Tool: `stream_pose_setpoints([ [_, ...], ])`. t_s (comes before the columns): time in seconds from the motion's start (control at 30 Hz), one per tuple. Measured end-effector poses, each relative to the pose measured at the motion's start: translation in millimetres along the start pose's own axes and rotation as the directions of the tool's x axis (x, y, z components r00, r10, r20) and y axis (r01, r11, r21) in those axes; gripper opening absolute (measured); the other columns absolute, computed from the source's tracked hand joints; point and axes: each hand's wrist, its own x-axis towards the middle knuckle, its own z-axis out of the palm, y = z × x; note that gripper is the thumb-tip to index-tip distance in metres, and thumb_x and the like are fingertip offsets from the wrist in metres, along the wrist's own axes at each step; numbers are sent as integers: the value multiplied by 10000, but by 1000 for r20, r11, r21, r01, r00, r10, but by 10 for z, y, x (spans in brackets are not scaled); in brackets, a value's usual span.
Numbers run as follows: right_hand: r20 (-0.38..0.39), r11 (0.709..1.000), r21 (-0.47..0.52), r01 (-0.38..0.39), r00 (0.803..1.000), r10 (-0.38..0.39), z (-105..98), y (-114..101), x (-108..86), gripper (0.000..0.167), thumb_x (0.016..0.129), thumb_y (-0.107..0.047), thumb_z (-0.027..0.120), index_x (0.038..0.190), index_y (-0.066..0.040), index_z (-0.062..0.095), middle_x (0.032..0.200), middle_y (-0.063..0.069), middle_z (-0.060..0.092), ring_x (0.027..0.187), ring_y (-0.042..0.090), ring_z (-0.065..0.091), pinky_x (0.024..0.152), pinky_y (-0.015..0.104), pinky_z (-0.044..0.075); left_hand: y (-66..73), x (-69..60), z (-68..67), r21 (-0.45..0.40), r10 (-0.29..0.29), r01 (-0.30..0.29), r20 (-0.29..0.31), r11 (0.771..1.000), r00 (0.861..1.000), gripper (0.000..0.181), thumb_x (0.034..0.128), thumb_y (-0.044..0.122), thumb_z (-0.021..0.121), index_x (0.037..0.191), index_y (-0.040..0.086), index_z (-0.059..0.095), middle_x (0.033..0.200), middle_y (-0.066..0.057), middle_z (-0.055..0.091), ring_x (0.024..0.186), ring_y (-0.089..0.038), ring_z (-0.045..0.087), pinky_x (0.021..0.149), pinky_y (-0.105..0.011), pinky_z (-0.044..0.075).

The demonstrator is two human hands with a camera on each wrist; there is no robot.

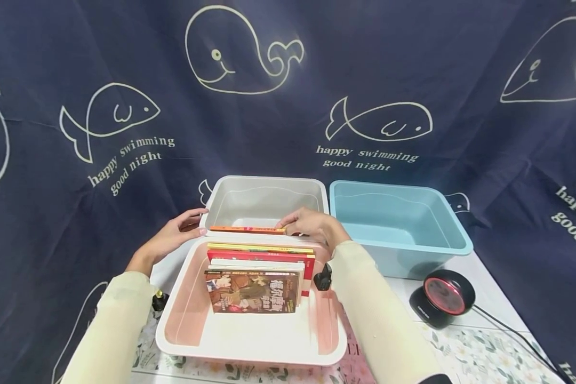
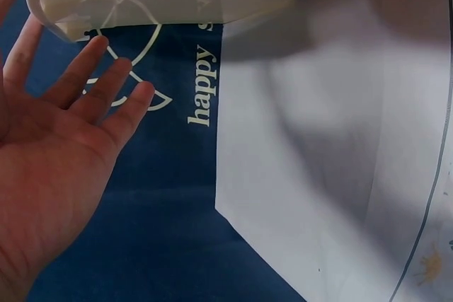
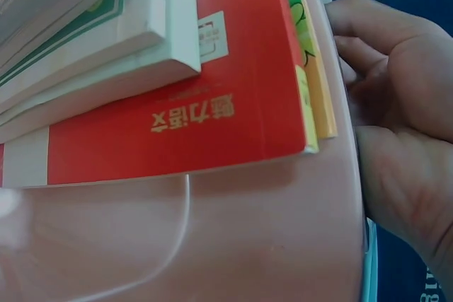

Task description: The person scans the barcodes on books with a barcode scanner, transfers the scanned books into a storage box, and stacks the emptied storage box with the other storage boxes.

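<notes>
An orange-edged book stands on edge in the front of the grey bin. My right hand pinches its right end; in the right wrist view the curled fingers disappear behind the pink bin's wall. Beside the grey bin's left rim, my left hand has its fingers spread and touches the edge. The left wrist view shows that palm with extended fingers. In the pink bin, several books lean in a row: a brown-covered book in front, white ones, a red book and yellow-edged ones behind.
A light blue bin stands right of the grey one. At the table's right sits a round black device with a cable. Dark blue cloth with fish drawings hangs behind. The table has a floral cover.
</notes>
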Motion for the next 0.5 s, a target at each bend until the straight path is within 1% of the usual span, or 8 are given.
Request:
stream_pose_setpoints([
  [0.17, 16, 1000, -2, 16, 1000, -16, -15, 11, -12, 285, 950, -35, 634, 1195, -95, 768, 1185, 107, 762, 957, 208, 718, 822, 317, 581, 7, 14, 16, 3, -1, 1, 1, 1000, 1000, 713, 994, 342, 703, 1595, 161, 364, 1579, -239, 440, 1462, -448, 430, 1169, -639, 370],
  [0.33, -4, 998, -26, 54, 999, -54, -2, -2, -17, 296, 949, -13, 630, 1201, -97, 762, 1183, 93, 766, 953, 183, 713, 827, 299, 572, 1, 8, 8, -15, -10, 10, 3, 1000, 1000, 715, 988, 344, 710, 1594, 179, 369, 1588, -229, 435, 1474, -450, 419, 1175, -647, 358],
  [0.43, -30, 996, -54, 71, 997, -72, 4, -11, -1, 313, 939, 3, 638, 1216, -88, 752, 1215, 95, 762, 1005, 175, 705, 868, 296, 555, -7, 3, -1, -14, -4, 4, 4, 1000, 1000, 718, 993, 338, 704, 1599, 165, 360, 1589, -237, 430, 1472, -457, 418, 1173, -650, 357],
  [0.5, -43, 995, -64, 75, 996, -78, 6, -14, 15, 324, 935, 17, 645, 1225, -86, 750, 1243, 100, 756, 1064, 180, 704, 917, 308, 544, -13, 2, -3, -17, -5, 5, 3, 1000, 1000, 714, 993, 341, 703, 1597, 169, 364, 1589, -236, 431, 1474, -456, 416, 1175, -648, 357],
])
